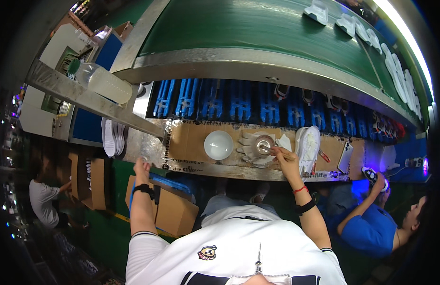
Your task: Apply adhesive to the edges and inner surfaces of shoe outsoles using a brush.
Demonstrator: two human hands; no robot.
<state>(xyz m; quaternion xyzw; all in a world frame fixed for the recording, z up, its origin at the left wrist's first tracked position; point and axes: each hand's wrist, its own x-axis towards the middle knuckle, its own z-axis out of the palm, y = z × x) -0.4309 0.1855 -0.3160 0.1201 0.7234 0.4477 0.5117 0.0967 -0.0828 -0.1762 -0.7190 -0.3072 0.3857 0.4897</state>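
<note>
My right hand (287, 160) is closed around the thin handle of a brush (268, 148), whose tip dips into a small round bowl (264, 141). That bowl rests on a pair of whitish work gloves (248, 148) on the bench. A white bowl (218, 145) stands to their left. Just right of my right hand lie white shoe soles (308, 145), side by side, with pale pieces on one of them. My left hand (141, 167) is at the bench's near edge, far left of the bowls. Its fingers are slightly bent and apart, with nothing visible in them.
Cardboard (187, 142) covers the bench; a phone (345, 156) lies to the right. Blue racks (240, 102) line the back under a green conveyor (239, 28). White soles (113, 137) stand at left above cardboard boxes (175, 213). A co-worker in blue (372, 230) holds a shoe at right.
</note>
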